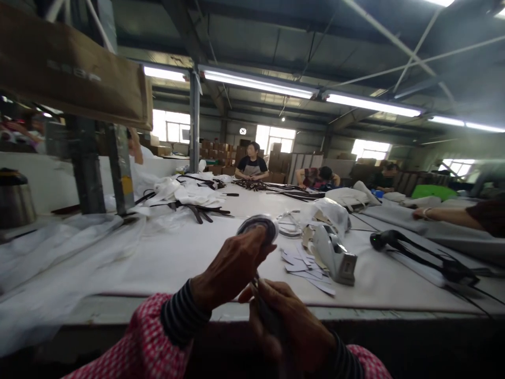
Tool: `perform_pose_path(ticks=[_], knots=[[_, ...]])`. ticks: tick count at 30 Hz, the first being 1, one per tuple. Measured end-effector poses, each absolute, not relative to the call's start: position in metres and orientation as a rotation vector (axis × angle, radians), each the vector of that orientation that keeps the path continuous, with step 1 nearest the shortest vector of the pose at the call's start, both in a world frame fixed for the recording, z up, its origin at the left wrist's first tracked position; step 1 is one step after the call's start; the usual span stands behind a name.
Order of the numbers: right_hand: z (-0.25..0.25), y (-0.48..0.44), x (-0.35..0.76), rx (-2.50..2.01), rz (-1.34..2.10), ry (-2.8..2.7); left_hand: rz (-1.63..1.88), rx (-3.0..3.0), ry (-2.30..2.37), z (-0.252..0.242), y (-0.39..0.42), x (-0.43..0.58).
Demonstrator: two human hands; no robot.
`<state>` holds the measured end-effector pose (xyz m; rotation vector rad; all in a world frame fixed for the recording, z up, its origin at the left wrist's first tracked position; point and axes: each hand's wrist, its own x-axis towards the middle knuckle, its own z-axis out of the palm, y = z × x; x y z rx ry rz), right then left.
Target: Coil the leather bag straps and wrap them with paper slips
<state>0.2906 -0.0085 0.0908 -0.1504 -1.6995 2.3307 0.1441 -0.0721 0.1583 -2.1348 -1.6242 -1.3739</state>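
Observation:
A round roll that looks like tape [251,221], grey with a pale rim, sits in my left hand [231,260], whose fingers wrap over it. Lower down and closer to my body, my right hand [294,318] is closed round a dark, strap-like piece [272,321]. Its upper end, with a small shiny bit, points toward the underside of my left hand. The lower part of the strap is blurred and runs down into shadow. Both hands are over the front edge of the white-covered table [169,263].
To the right stand a tape dispenser [335,255] and loose paper slips [305,268]. Farther right lies a black headset-like device [422,252], near another person's arm [450,215]. Dark straps [201,210] and white cloth [189,189] lie at the back left. A brown bag [74,68] hangs upper left.

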Motion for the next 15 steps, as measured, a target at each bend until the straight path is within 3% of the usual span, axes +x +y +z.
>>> perform_pose_path(ticks=[3, 8, 15], knots=[[0.095, 0.004, 0.303, -0.258, 2.326, -1.813, -0.839, -2.355, -1.544, 0.126, -0.071, 0.134], [0.103, 0.029, 0.316, -0.387, 2.201, -2.244, -0.537, -2.525, -1.562, 0.100, -0.085, 0.129], [0.110, 0.057, 0.316, -0.221, 1.109, -2.754, -0.558, -2.497, -1.931, 0.091, -0.090, 0.116]])
